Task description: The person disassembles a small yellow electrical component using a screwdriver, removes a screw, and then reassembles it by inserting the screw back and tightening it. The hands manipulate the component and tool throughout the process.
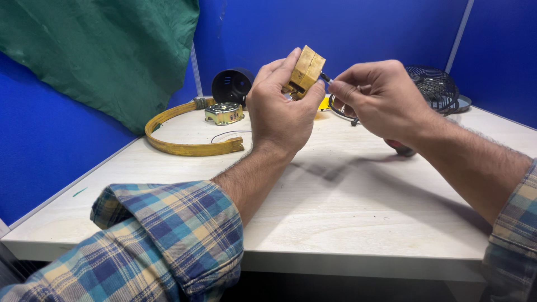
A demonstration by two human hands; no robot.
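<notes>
Part: small yellow block-shaped part with tape-wrapped faces and metal at its lower end.
Pose: tilted, raised above the table.
Tool: thin tool, dark tip touching the block's right side; its handle is mostly hidden.

Both arms wear a plaid shirt in blue, teal, tan and yellow checks with thin dark lines. The left sleeve is rolled back into a thick cuff below the elbow (its lining shows the same check). The right sleeve shows only at the frame edge. The forearms are bare and hairy, with no watch or rings in view.
</notes>
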